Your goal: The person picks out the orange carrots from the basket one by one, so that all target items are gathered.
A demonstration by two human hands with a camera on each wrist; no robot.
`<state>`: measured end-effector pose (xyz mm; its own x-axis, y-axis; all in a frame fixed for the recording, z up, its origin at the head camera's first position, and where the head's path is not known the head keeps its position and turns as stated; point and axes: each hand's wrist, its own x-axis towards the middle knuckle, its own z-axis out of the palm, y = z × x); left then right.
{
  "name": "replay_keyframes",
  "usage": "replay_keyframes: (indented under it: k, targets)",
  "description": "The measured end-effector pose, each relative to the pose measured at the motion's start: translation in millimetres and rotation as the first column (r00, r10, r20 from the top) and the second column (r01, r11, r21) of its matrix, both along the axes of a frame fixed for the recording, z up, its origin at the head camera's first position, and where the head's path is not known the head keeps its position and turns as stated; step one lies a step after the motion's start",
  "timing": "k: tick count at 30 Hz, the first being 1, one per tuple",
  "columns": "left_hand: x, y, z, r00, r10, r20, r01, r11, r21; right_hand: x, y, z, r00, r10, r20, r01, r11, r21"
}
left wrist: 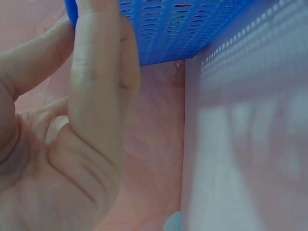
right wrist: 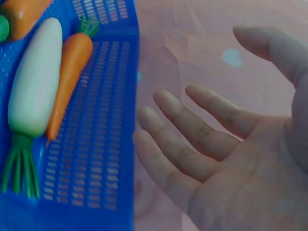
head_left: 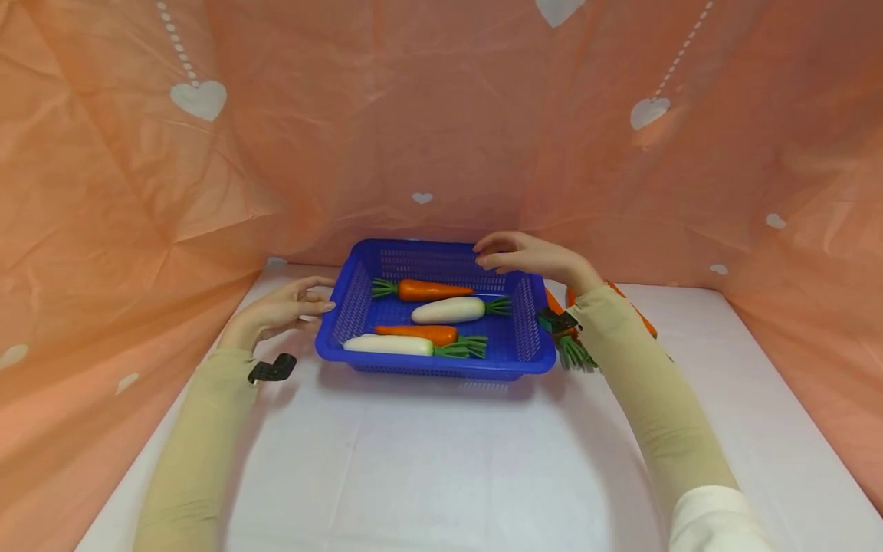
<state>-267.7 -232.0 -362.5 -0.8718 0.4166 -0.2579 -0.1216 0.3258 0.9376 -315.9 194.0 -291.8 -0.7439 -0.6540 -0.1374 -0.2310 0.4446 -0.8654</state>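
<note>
A blue basket (head_left: 434, 368) holds two carrots (head_left: 431, 290) and two white radishes (head_left: 448, 310), all lying on their sides. At its left rim is my left hand (head_left: 276, 310), fingers and thumb bent loosely around the edge; the left wrist view has the fingers (left wrist: 96, 72) against the basket wall (left wrist: 168, 33), a firm grip not discernible. Over the far right corner hovers my right hand (head_left: 527, 254), empty. From the right wrist, that hand (right wrist: 216, 154) shows its palm with fingers spread, just off the basket's rim (right wrist: 134, 120).
More carrots (head_left: 638, 310) with green tops (head_left: 574, 353) lie on the white table (head_left: 414, 460) right of the basket, partly hidden by the right forearm. An orange cloth (head_left: 448, 138) with white hearts hangs behind and along both sides.
</note>
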Motion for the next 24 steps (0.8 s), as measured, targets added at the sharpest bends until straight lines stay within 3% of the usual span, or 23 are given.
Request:
replay_keyframes:
  k: [8,13,16,22,24]
  targets:
    - [-1.3,0.9,0.5,1.000,-0.011,-0.014,0.011,1.000,-0.013,-2.5,-32,-19.7,0.995,0.097,0.021,-0.099,0.991,0.090]
    - [-2.0,0.5,0.7,1.000,-0.019,-0.004,0.019,1.000,-0.009,-1.1,-48,-32.3,0.985,0.168,0.033,-0.171,0.971,0.164]
    - [-2.6,-0.4,0.5,1.000,-0.025,-0.006,0.025,1.000,-0.009,-0.6,-55,-38.5,0.979,0.186,0.083,-0.199,0.961,0.191]
    - [-2.3,-0.3,0.8,1.000,-0.016,-0.006,0.016,1.000,0.000,-2.1,-63,-47.1,0.973,0.203,0.110,-0.228,0.925,0.304]
    - [-1.9,0.0,0.6,1.000,-0.014,-0.005,0.014,1.000,0.003,-2.8,-65,-50.1,0.964,0.221,0.148,-0.256,0.919,0.299]
